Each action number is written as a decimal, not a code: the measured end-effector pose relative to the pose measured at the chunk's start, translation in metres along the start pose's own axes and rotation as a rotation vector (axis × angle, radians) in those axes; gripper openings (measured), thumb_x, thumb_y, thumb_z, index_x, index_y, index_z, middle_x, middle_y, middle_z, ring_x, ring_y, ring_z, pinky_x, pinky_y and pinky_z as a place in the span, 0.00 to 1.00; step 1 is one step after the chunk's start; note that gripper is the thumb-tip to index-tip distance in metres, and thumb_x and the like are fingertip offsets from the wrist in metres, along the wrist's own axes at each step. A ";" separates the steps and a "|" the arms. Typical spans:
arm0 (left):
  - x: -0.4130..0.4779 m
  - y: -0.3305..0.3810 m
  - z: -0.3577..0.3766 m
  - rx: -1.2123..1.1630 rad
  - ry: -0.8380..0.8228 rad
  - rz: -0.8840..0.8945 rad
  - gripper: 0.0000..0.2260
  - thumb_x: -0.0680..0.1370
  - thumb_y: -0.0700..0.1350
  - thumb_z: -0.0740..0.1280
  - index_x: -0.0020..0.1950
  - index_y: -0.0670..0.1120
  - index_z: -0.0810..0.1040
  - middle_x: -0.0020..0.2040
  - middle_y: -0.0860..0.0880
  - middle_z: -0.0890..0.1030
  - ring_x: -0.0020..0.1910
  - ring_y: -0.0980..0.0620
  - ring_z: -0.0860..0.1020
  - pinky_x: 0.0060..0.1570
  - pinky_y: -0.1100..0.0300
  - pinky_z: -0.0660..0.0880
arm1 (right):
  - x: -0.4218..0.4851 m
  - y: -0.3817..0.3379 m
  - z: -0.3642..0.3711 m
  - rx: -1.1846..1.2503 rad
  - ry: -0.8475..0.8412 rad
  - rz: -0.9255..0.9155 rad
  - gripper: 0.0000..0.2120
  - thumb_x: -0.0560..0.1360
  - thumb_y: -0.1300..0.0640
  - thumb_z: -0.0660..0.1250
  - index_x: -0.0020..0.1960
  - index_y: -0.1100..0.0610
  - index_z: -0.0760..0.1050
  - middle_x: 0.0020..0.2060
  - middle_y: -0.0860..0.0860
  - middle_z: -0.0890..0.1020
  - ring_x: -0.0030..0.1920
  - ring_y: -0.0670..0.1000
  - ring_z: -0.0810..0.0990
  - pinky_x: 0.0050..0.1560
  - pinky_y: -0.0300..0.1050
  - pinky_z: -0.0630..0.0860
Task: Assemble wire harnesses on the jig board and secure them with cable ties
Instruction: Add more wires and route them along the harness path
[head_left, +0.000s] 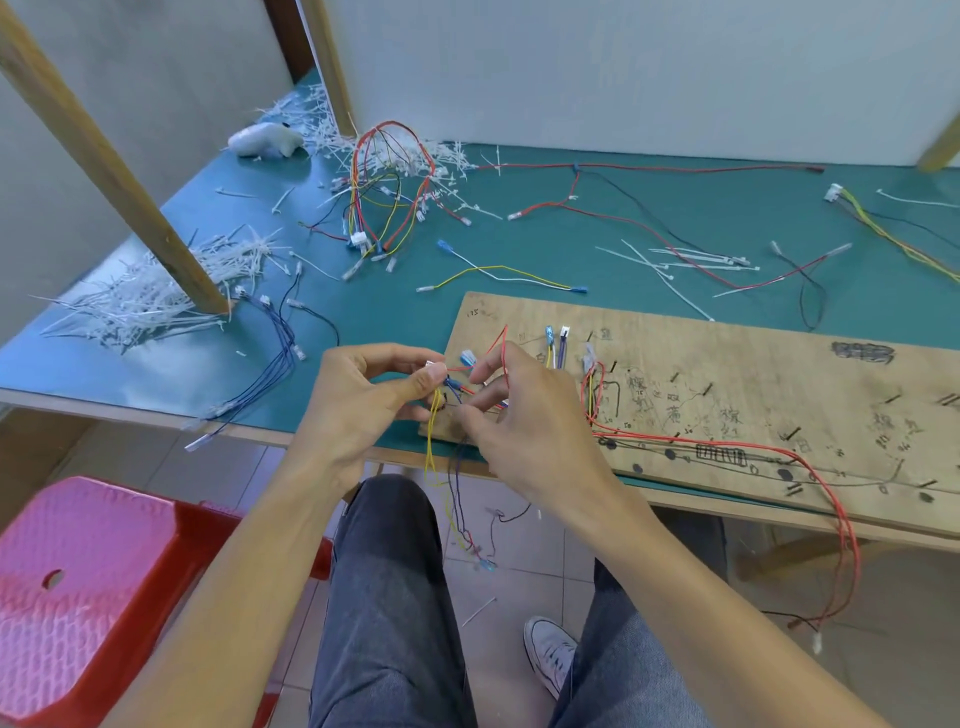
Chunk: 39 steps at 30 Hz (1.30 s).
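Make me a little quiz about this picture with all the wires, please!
1. True or false: the wooden jig board lies on the green table.
2. What do the left hand and right hand pinch? A) thin wires B) scissors C) a cup
3. Fill in: the long wires running along the board's near edge are ___.
Key: 1 true; 2 A; 3 red.
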<state>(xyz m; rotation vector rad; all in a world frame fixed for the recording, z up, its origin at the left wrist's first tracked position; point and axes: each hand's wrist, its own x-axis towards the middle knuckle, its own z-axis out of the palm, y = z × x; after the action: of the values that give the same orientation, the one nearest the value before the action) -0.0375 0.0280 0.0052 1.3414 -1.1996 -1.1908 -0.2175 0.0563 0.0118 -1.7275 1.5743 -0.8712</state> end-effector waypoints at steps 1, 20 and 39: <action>0.001 -0.001 -0.001 0.029 0.008 0.005 0.04 0.71 0.44 0.80 0.45 0.49 0.90 0.39 0.48 0.85 0.34 0.53 0.81 0.33 0.64 0.79 | 0.001 0.000 -0.001 -0.014 0.014 0.006 0.09 0.75 0.56 0.74 0.49 0.47 0.75 0.36 0.42 0.86 0.36 0.41 0.79 0.46 0.46 0.79; -0.003 -0.014 0.010 0.403 0.180 0.084 0.08 0.74 0.45 0.80 0.37 0.55 0.87 0.29 0.56 0.83 0.21 0.58 0.76 0.23 0.70 0.68 | -0.006 -0.002 -0.008 -0.176 0.104 0.028 0.33 0.76 0.54 0.76 0.76 0.48 0.66 0.39 0.40 0.87 0.38 0.44 0.73 0.44 0.45 0.70; 0.003 -0.017 0.004 0.435 0.138 0.064 0.07 0.71 0.51 0.81 0.37 0.62 0.87 0.30 0.57 0.84 0.29 0.64 0.76 0.29 0.74 0.67 | -0.098 0.050 -0.125 0.044 0.131 0.151 0.09 0.77 0.53 0.76 0.45 0.38 0.84 0.31 0.47 0.85 0.27 0.50 0.81 0.31 0.40 0.72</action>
<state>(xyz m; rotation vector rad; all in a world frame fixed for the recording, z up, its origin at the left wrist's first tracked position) -0.0402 0.0261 -0.0124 1.6597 -1.4405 -0.8012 -0.3547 0.1468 0.0387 -1.5256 1.7335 -0.9512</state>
